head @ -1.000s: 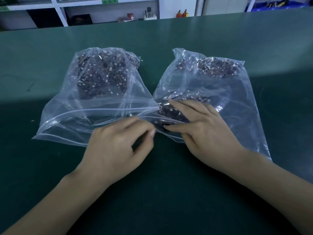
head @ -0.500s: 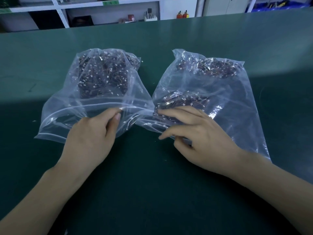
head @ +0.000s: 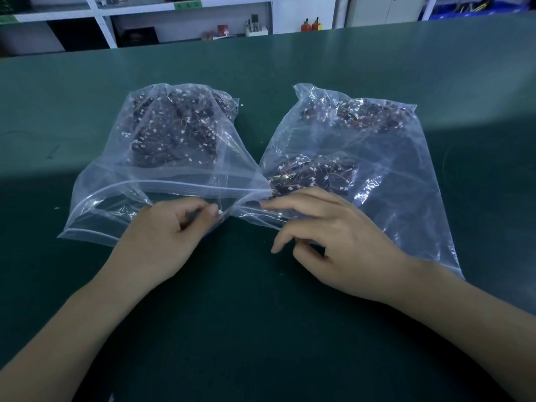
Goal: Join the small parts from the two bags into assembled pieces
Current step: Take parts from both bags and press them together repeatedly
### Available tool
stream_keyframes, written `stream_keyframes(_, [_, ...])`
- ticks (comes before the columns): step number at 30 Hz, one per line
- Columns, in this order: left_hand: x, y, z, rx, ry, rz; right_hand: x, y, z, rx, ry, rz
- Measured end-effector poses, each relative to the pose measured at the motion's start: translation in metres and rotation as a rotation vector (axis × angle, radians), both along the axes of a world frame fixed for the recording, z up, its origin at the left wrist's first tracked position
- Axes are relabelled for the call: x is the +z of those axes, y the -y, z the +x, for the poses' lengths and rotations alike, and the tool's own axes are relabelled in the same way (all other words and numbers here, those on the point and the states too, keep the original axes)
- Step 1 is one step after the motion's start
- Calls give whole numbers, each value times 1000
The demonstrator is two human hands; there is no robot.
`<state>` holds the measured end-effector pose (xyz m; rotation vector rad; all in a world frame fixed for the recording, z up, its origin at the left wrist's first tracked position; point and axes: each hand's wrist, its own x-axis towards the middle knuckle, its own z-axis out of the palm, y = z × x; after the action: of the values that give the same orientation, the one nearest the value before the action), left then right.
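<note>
Two clear zip bags lie side by side on the green table (head: 261, 329). The left bag (head: 116, 198) holds a heap of small dark wired parts (head: 174, 132) with white connectors. More of the same sit in two clumps in the right bag (head: 406, 184), one near its mouth (head: 313, 172) and one at the back (head: 356, 114). My left hand (head: 162, 236) is at the left bag's mouth, fingers curled, thumb and forefinger pinching a tiny white part (head: 220, 211). My right hand (head: 333, 236) lies over the right bag's mouth, fingers stretched out and thumb apart.
White shelving (head: 185, 21) with small items runs along the far edge of the table. A few white specks (head: 56, 208) lie loose on the mat beside the bags.
My left hand went left into the left bag's mouth, then came back toward the middle with its fingers curled round a white speck. My right hand stayed at the right bag's mouth.
</note>
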<state>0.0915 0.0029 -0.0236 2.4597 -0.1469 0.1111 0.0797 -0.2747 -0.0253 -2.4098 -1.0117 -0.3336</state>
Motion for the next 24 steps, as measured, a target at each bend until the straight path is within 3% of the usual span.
stream_keyframes(11, [-3,5,-7,-96,234,199,-1,0,1,-6,-29,33])
stream_keyframes(19, [2,15,-17,-138,672,63,1,-1,0,-43,-44,168])
stream_keyframes(24, [-1,25,-24,-336,802,51,6,-5,-4,-63,-275,380])
